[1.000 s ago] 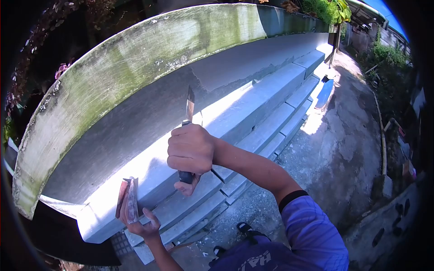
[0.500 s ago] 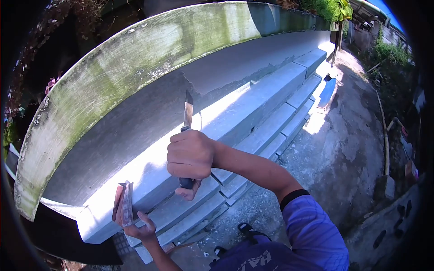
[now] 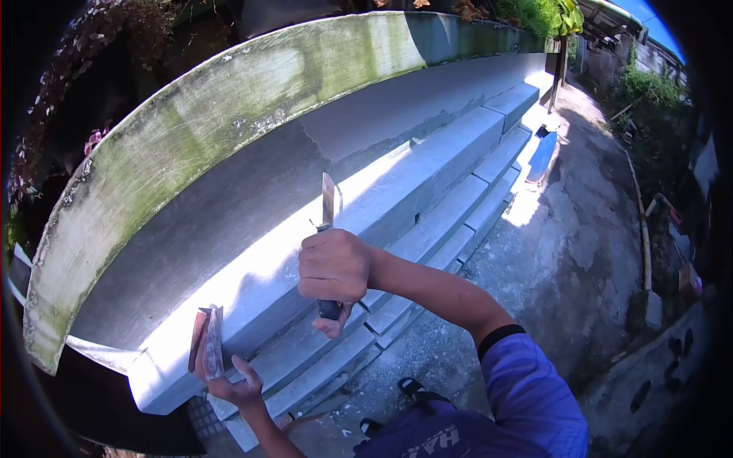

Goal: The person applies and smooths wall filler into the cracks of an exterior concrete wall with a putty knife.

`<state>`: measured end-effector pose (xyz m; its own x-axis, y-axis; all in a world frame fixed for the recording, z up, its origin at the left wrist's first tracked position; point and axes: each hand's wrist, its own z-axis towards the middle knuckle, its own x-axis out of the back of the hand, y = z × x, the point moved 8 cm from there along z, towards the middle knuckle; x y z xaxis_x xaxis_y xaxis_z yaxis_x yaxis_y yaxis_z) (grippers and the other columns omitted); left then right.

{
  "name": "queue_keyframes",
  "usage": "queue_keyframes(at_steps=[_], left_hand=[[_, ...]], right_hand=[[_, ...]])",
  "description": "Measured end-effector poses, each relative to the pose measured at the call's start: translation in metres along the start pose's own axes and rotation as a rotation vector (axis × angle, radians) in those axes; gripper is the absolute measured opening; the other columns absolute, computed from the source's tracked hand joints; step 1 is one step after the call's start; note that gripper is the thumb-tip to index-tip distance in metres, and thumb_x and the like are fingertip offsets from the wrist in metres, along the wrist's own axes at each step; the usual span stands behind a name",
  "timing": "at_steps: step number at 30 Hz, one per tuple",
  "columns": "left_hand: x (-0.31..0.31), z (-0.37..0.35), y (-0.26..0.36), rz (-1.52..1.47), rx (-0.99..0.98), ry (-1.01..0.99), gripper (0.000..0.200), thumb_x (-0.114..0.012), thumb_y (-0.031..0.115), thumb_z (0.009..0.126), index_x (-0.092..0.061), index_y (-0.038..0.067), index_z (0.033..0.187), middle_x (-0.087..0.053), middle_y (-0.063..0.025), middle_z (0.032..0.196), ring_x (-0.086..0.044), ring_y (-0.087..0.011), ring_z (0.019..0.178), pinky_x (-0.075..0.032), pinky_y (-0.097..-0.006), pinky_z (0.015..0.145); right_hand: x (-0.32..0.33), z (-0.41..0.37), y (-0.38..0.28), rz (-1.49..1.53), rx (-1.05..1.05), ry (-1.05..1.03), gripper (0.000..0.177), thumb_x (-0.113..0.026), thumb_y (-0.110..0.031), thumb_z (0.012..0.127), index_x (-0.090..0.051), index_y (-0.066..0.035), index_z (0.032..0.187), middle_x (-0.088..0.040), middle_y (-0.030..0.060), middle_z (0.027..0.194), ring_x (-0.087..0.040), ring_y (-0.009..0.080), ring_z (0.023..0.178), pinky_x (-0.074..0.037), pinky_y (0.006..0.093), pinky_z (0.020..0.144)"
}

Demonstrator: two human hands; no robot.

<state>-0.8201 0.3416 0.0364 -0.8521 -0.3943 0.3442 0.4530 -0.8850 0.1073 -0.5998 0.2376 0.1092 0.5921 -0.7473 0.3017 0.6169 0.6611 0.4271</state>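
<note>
My right hand (image 3: 334, 266) is closed in a fist round the black handle of a knife (image 3: 327, 200), whose narrow metal blade points up and away over the top ledge. Lower left, my left hand (image 3: 235, 386) grips a reddish-brown and grey slat-like piece (image 3: 214, 345) at the near end of the ledge. Its grey side looks caked and dusty, and I cannot tell exactly what it is. The pale stepped blocks (image 3: 427, 191) run beneath both hands. Behind them, the curved wall face (image 3: 206, 206) is part dark and rough, part lighter and smooth.
A mossy, overhanging concrete rim (image 3: 252, 84) curves above the wall face. On the right lies a rough concrete path (image 3: 588, 229) with a blue object (image 3: 541, 156) beside the far steps. A long pole (image 3: 641, 221) lies along the path's right edge. My sandalled feet are below.
My right hand and the knife have shifted slightly right and down in the view, and the blade has turned a little. My left hand has barely moved.
</note>
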Motion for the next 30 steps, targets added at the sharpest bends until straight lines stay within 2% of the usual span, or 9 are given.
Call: queue_keyframes(at_steps=[8, 12, 15, 19, 21, 24, 27, 29, 30], left_hand=[[0.006, 0.003, -0.001, -0.062, -0.044, -0.061, 0.049, -0.054, 0.006, 0.086, -0.058, -0.004, 0.134, -0.06, -0.0199, 0.138, -0.055, -0.0362, 0.129, -0.038, -0.0464, 0.111], [0.008, 0.005, 0.0, -0.105, -0.051, -0.075, 0.051, -0.054, 0.004, 0.084, -0.058, -0.003, 0.134, -0.06, -0.0207, 0.137, -0.055, -0.0371, 0.129, -0.037, -0.0463, 0.111], [0.011, 0.005, -0.002, -0.123, -0.044, -0.071, 0.048, -0.054, 0.007, 0.085, -0.059, -0.004, 0.131, -0.062, -0.0219, 0.131, -0.057, -0.0381, 0.123, -0.04, -0.0463, 0.108], [0.021, -0.058, -0.023, -0.35, 0.12, -0.004, 0.047, -0.057, 0.021, 0.084, -0.06, -0.008, 0.121, -0.063, -0.0244, 0.118, -0.059, -0.0394, 0.11, -0.045, -0.0483, 0.1], [0.014, -0.114, -0.004, -0.583, 0.043, -0.005, 0.045, -0.06, 0.029, 0.082, -0.063, -0.004, 0.112, -0.065, -0.0207, 0.114, -0.06, -0.0369, 0.109, -0.044, -0.049, 0.099], [-0.033, -0.18, 0.063, -0.846, 0.074, -0.563, 0.047, -0.066, 0.029, 0.083, -0.064, -0.001, 0.119, -0.066, -0.018, 0.117, -0.061, -0.037, 0.111, -0.044, -0.0484, 0.1], [-0.048, -0.26, 0.13, -0.992, 0.127, -1.047, 0.048, -0.07, 0.027, 0.086, -0.063, 0.0, 0.125, -0.067, -0.0232, 0.113, -0.063, -0.0413, 0.107, -0.049, -0.0454, 0.095], [-0.032, -0.317, 0.157, -0.636, 0.243, -1.604, 0.043, -0.063, 0.021, 0.09, -0.064, 0.005, 0.13, -0.065, -0.0212, 0.128, -0.06, -0.0377, 0.119, -0.045, -0.0431, 0.104], [-0.03, -0.337, 0.171, -0.739, 0.226, -1.608, 0.043, -0.064, 0.022, 0.09, -0.065, 0.006, 0.13, -0.065, -0.0213, 0.128, -0.06, -0.0378, 0.119, -0.045, -0.0431, 0.104]], right_hand=[[0.016, -0.011, 0.015, -0.171, -0.14, 0.058, 0.042, -0.074, -0.041, 0.074, -0.049, -0.008, 0.065, -0.045, 0.004, 0.059, -0.048, 0.0246, 0.048, -0.038, 0.0366, 0.045], [0.034, -0.015, -0.076, -0.203, -0.223, 0.046, 0.026, -0.075, -0.018, 0.075, -0.054, -0.004, 0.07, -0.047, 0.0044, 0.064, -0.052, 0.0233, 0.053, -0.042, 0.0317, 0.048], [0.041, -0.05, -0.163, -0.362, -0.436, -0.002, 0.013, -0.069, -0.001, 0.074, -0.057, -0.006, 0.076, -0.058, 0.0042, 0.075, -0.064, 0.0246, 0.066, -0.055, 0.0369, 0.06], [0.05, -0.125, -0.27, -0.478, -0.964, 0.054, 0.012, -0.067, 0.0, 0.074, -0.056, -0.004, 0.071, -0.057, 0.0088, 0.07, -0.061, 0.0267, 0.061, -0.046, 0.0373, 0.052], [0.061, -0.174, -0.335, -0.63, -1.309, 0.062, 0.014, -0.066, -0.003, 0.077, -0.055, -0.003, 0.069, -0.056, 0.0116, 0.068, -0.058, 0.0292, 0.059, -0.045, 0.0403, 0.053], [0.086, -0.216, -0.429, -0.869, -1.785, 0.038, 0.019, -0.064, -0.011, 0.083, -0.053, -0.001, 0.072, -0.049, 0.0157, 0.066, -0.053, 0.0338, 0.058, -0.04, 0.0422, 0.055], [0.121, -0.237, -0.496, -1.116, -1.969, 0.109, 0.019, -0.066, -0.011, 0.085, -0.054, -0.001, 0.073, -0.052, 0.0182, 0.068, -0.054, 0.0375, 0.062, -0.042, 0.0434, 0.058], [0.149, -0.234, -0.5, -1.19, -2.003, 0.151, 0.02, -0.064, -0.013, 0.086, -0.054, 0.0, 0.075, -0.052, 0.0187, 0.068, -0.054, 0.0386, 0.063, -0.041, 0.0441, 0.059], [0.163, -0.235, -0.501, -1.229, -2.019, 0.173, 0.02, -0.063, -0.013, 0.087, -0.054, 0.0, 0.076, -0.052, 0.0189, 0.068, -0.054, 0.0392, 0.064, -0.04, 0.0444, 0.059]])
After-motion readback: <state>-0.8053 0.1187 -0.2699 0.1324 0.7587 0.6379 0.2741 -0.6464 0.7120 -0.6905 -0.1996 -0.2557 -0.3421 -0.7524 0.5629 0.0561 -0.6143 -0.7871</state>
